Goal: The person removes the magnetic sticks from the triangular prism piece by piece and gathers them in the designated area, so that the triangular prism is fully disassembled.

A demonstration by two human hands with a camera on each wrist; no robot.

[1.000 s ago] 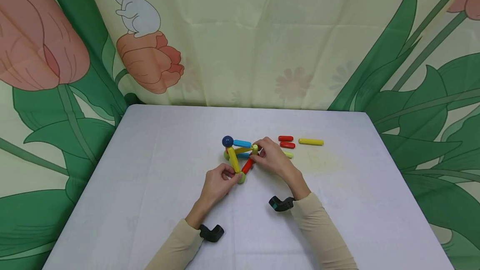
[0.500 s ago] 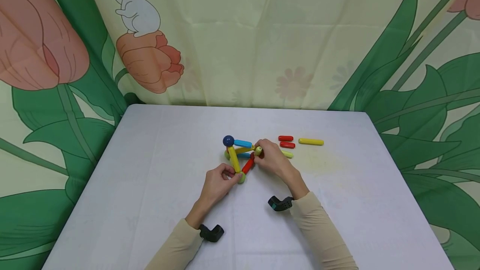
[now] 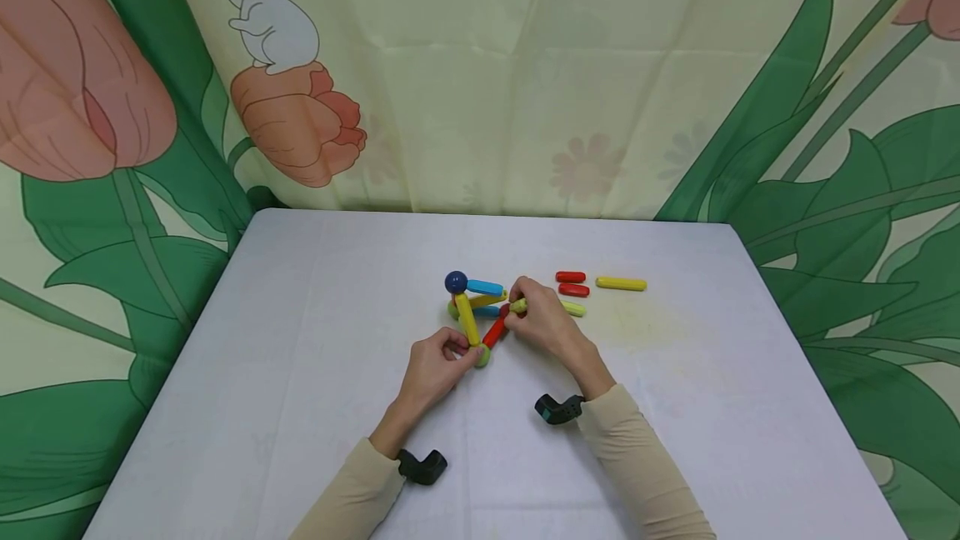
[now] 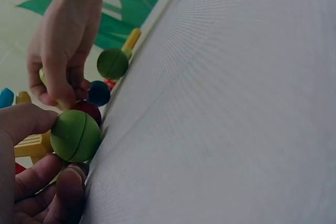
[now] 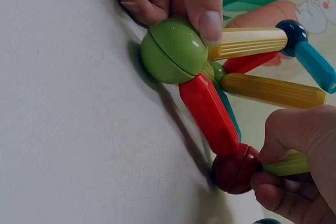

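Note:
A frame of coloured toy rods and balls stands on the table, with a navy ball (image 3: pixel 456 282) at its top left corner. My left hand (image 3: pixel 437 367) holds the green ball (image 5: pixel 174 51) at the near corner, thumb against it. From that ball a red rod (image 5: pixel 209 114) runs to a dark red ball (image 5: pixel 236 169). My right hand (image 3: pixel 546 319) pinches a yellow-green rod (image 5: pixel 289 164) whose end meets the dark red ball. A yellow rod (image 3: pixel 468 319) links the green and navy balls. A light blue rod (image 3: pixel 485 287) sticks out from the navy ball, its right end free.
Right of the frame lie two short red rods (image 3: pixel 573 283), a longer yellow rod (image 3: pixel 621 283) and another yellow-green rod (image 3: pixel 575 308), partly behind my right hand. A printed curtain (image 3: pixel 480 107) hangs behind the table (image 3: pixel 337 257).
The yellow-green rod in my right hand has tipped from upright to nearly level, pointing rightward, and the right fingers turned with it. My left hand stays on the green ball.

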